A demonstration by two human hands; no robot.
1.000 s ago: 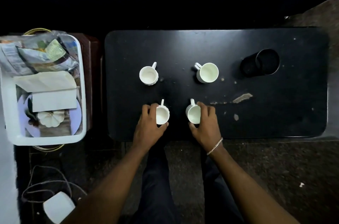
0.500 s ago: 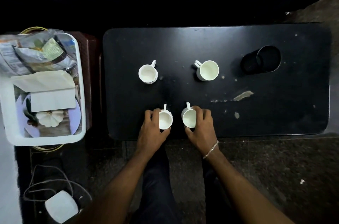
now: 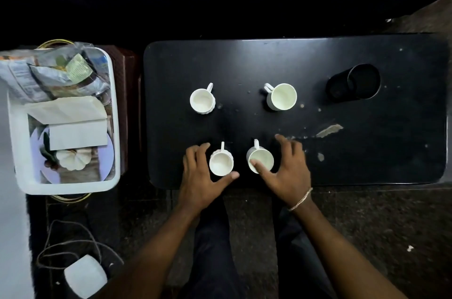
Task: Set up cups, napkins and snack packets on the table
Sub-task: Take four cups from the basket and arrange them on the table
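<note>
Four white cups are set out in a square on the black table (image 3: 367, 151), towards its left half. The ribbed far-left cup (image 3: 201, 101) and the smooth far-right cup (image 3: 281, 97) stand upright and well apart, midway between the far and near edges. The ribbed near-left cup (image 3: 220, 162) and the smooth near-right cup (image 3: 260, 159) stand upright just beside each other, close to the near edge, with their handles turned towards the far edge.

The left hand (image 3: 203, 176) is held spread around the near-left cup, with the fingers (image 3: 198, 151) arched at its left side and the thumb stretched along its near side; whether the cup is touched cannot be told. The right hand (image 3: 286, 171) is likewise spread, with the fingers lifted to the right of the near-right cup and the thumb tip laid over its near rim. Neither cup is gripped. A thin bracelet (image 3: 300, 199) is worn on the right wrist.

A black cylindrical container (image 3: 354, 84) is placed near the far right corner, and a pale scrape (image 3: 329, 130) is seen in the tabletop to the right of the hands.

Beyond the left edge, a white plastic tub (image 3: 68, 187) is seen, in which snack packets (image 3: 44, 73), folded napkins (image 3: 78, 136) and a small white pumpkin-shaped object (image 3: 73, 159) are kept.
</note>
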